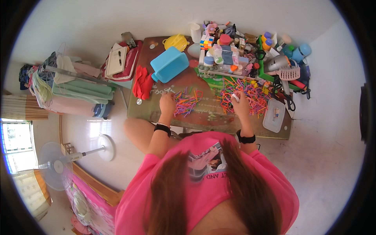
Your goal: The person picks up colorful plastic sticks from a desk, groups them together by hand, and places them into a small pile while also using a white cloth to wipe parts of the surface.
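Note:
My left hand point(167, 103) rests at the left edge of a small pile of coloured plastic sticks point(187, 102) on the table point(211, 119); whether its fingers pinch a stick is too small to tell. At the left side of a larger heap of mixed coloured sticks and rings point(258, 97), my right hand point(241, 104) has a small white object point(235, 97) between thumb and fingers. Beyond the small pile, an empty-looking light blue plastic container point(170, 64) lies tilted. Red cloth point(142, 82) lies to its left.
A clear plastic lid or tray point(273, 115) lies right of the heap, near black scissors point(289, 102). A crowded white organizer point(229, 73) and green basket point(265, 77) stand at the back. A yellow colander-like dish point(176, 43) and white cup point(195, 33) stand behind the blue container.

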Action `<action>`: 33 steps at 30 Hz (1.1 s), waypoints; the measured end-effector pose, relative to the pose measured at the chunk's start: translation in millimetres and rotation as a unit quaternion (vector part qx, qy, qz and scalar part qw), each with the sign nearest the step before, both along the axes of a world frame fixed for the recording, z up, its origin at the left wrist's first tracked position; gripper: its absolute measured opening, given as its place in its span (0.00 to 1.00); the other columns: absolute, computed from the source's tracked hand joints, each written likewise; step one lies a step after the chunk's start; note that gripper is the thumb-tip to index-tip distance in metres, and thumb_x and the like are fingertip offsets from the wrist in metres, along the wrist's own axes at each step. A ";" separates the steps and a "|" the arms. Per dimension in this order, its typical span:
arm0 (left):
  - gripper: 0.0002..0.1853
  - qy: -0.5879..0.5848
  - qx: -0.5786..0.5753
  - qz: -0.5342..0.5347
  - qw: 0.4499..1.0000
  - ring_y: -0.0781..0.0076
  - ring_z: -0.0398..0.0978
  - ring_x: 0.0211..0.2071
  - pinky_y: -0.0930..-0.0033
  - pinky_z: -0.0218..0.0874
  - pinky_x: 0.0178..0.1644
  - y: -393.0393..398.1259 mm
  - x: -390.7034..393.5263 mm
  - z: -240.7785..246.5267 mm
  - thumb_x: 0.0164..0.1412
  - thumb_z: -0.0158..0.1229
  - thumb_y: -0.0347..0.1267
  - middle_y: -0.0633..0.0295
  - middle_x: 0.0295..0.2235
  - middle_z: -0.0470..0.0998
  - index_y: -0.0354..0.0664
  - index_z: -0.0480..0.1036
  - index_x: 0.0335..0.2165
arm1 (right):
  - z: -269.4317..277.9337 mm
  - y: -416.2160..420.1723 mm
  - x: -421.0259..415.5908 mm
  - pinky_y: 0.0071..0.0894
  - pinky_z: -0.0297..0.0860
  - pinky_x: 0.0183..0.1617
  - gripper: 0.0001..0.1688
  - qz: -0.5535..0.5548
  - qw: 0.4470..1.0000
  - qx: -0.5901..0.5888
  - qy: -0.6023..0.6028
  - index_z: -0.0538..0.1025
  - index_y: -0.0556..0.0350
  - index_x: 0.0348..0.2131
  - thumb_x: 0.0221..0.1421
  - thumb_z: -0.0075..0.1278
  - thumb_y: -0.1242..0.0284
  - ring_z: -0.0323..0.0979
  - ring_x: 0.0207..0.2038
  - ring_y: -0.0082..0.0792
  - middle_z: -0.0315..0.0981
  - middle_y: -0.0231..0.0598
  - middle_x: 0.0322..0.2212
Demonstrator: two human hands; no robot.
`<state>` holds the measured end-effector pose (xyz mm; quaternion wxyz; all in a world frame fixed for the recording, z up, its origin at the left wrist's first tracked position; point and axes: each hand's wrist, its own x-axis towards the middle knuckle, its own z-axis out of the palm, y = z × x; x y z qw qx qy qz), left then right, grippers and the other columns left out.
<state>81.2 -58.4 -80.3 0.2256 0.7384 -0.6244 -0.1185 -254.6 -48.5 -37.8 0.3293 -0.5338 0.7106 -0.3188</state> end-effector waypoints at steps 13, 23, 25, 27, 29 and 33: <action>0.04 0.082 0.009 0.027 0.996 0.60 0.76 0.30 0.64 0.66 0.35 -5.6 -6.4 -5.7 0.50 0.59 0.27 0.54 0.26 0.77 0.37 0.75 0.28 | -20.5 1.4 42.3 0.24 0.70 0.32 0.17 0.074 0.893 0.122 -0.426 0.71 0.65 0.43 0.61 0.46 0.68 0.75 0.31 0.28 0.74 0.39 0.31; 0.09 0.545 0.074 -0.059 0.833 0.76 0.75 0.29 0.76 0.67 0.32 26.3 -86.5 26.6 0.58 0.56 0.25 0.59 0.29 0.77 0.32 0.70 0.37 | -49.3 6.7 115.0 0.20 0.66 0.36 0.18 0.031 0.836 0.078 -0.543 0.72 0.58 0.44 0.64 0.42 0.63 0.69 0.33 0.19 0.71 0.29 0.31; 0.08 0.531 0.070 -0.043 0.843 0.81 0.72 0.29 0.78 0.64 0.32 29.9 -92.0 37.1 0.60 0.53 0.25 0.64 0.29 0.76 0.33 0.70 0.38 | -31.2 16.4 135.8 0.19 0.65 0.36 0.17 0.054 0.849 0.040 -0.523 0.72 0.58 0.43 0.64 0.42 0.63 0.67 0.33 0.18 0.69 0.27 0.29; 0.09 0.535 0.054 -0.035 0.842 0.78 0.74 0.30 0.77 0.66 0.30 32.7 -88.1 37.4 0.59 0.54 0.25 0.61 0.29 0.76 0.31 0.69 0.38 | -20.2 13.9 137.3 0.21 0.65 0.36 0.16 0.081 0.877 0.019 -0.473 0.72 0.59 0.41 0.63 0.43 0.64 0.66 0.31 0.20 0.68 0.27 0.28; 0.08 0.523 0.066 -0.056 0.848 0.79 0.73 0.29 0.78 0.65 0.30 28.6 -78.5 28.1 0.60 0.52 0.25 0.61 0.29 0.76 0.31 0.69 0.38 | -28.4 6.9 139.2 0.24 0.65 0.35 0.16 0.098 0.909 -0.009 -0.405 0.73 0.60 0.39 0.62 0.43 0.65 0.68 0.31 0.22 0.70 0.30 0.28; 0.09 0.580 0.090 -0.047 0.809 0.83 0.70 0.28 0.81 0.62 0.32 18.6 -69.1 44.3 0.64 0.49 0.29 0.67 0.29 0.74 0.34 0.69 0.40 | -0.7 -24.7 146.1 0.29 0.66 0.33 0.17 0.168 0.947 -0.070 -0.266 0.74 0.62 0.34 0.61 0.43 0.64 0.70 0.28 0.29 0.73 0.38 0.25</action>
